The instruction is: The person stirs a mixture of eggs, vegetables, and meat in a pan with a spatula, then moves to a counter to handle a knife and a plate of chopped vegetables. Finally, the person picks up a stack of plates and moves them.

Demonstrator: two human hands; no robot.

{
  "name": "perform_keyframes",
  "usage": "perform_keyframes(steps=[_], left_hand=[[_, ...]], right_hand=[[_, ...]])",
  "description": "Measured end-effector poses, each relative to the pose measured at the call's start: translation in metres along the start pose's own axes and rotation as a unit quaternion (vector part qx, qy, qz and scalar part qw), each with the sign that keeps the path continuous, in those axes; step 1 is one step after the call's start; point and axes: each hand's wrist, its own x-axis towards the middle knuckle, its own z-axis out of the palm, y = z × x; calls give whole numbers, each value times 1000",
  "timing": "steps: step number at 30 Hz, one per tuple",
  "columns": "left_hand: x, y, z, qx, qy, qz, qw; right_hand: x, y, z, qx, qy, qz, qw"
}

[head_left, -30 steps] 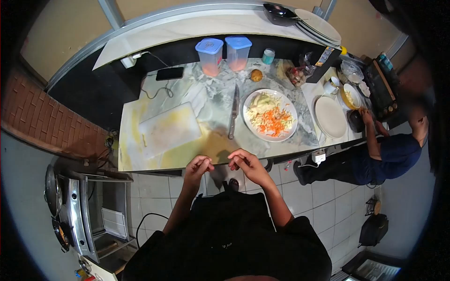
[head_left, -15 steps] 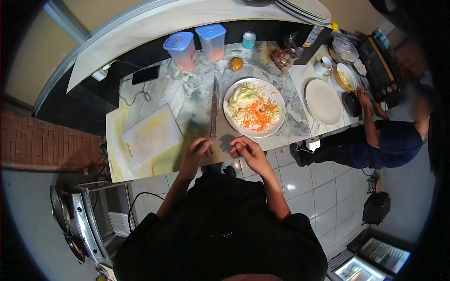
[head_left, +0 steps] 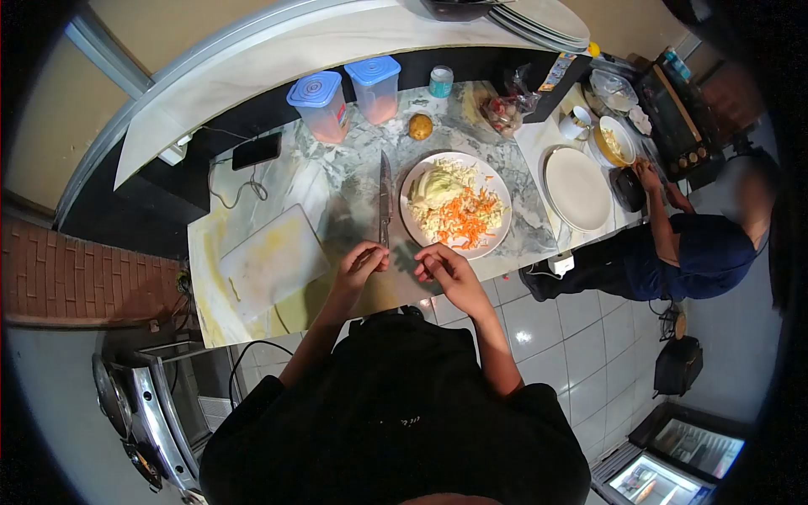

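My left hand [head_left: 364,260] is at the counter's front edge, fingers loosely curled and a little apart. Its fingertips overlap the end of the handle of a knife [head_left: 385,198], which lies with its blade pointing away. Just across from it, my right hand [head_left: 444,268] hovers below the near rim of a white plate [head_left: 407,220], fingers half bent and nothing between them. On that plate lie shredded cabbage [head_left: 433,187] and shredded carrot [head_left: 467,215]. To the left of my hands is a stained white cutting board [head_left: 273,261].
Behind the plate are a potato [head_left: 420,127], two blue-lidded containers [head_left: 319,109], a small jar [head_left: 441,82] and a plastic bag [head_left: 505,114]. A phone [head_left: 257,151] with a cable lies at left. Rightward, stacked plates [head_left: 578,189] and a bowl [head_left: 614,141] stand near another person [head_left: 703,252].
The view has tilted slightly, so the counter things sit lower in it. The end of the knife handle, seen apart from my left hand before, is now overlapped by its fingertips.
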Motion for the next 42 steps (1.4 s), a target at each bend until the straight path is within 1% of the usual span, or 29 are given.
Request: perform_keyframes(steps=[4,6,9,11,13,17,19,20,22,26,28,29,31,35,37,39,42], left_hand=[[-2,0,-2,3,5,17,1000],[-6,2,-1,-13,39,-1,999],[-12,9,0,-22,59,-3,998],[-13,-2,-6,-24,63,-2,998],[-14,-11,-13,-26,52,-7,998],[-20,-20,-25,-18,59,-24,998],[-20,-21,-31,-59,56,-32,996],[-19,-20,-33,-58,54,-31,996],[-16,-17,-39,-6,46,-26,999],[-8,-8,-53,22,15,-5,1000],[-4,-7,-63,23,27,-46,998],[0,-7,-68,24,24,-49,998],[2,-5,-74,22,-9,-58,998],[17,3,-79,-4,0,-62,998],[26,-3,-78,-31,37,-66,997],[40,-14,-75,-30,48,-61,997],[62,-24,-63,-44,67,-57,995]], right_hand=[[3,-8,4,-34,-12,11,999],[3,-9,5,-43,-15,1,999],[3,-11,5,-40,-17,3,999],[1,-10,6,-40,-16,7,999],[2,-8,6,-39,-17,9,999],[1,-5,13,-47,-20,27,998],[3,-5,18,-47,-17,28,998],[4,-4,21,-39,-14,24,999],[12,-3,27,-28,-9,17,999],[23,0,39,-38,-3,27,999],[28,2,44,-32,5,31,999],[30,2,45,-23,14,32,999],[29,7,45,-11,25,41,999],[37,4,24,4,48,39,998],[43,1,9,22,43,37,998],[54,-2,-12,15,47,42,998],[76,-17,-49,7,50,24,998]])
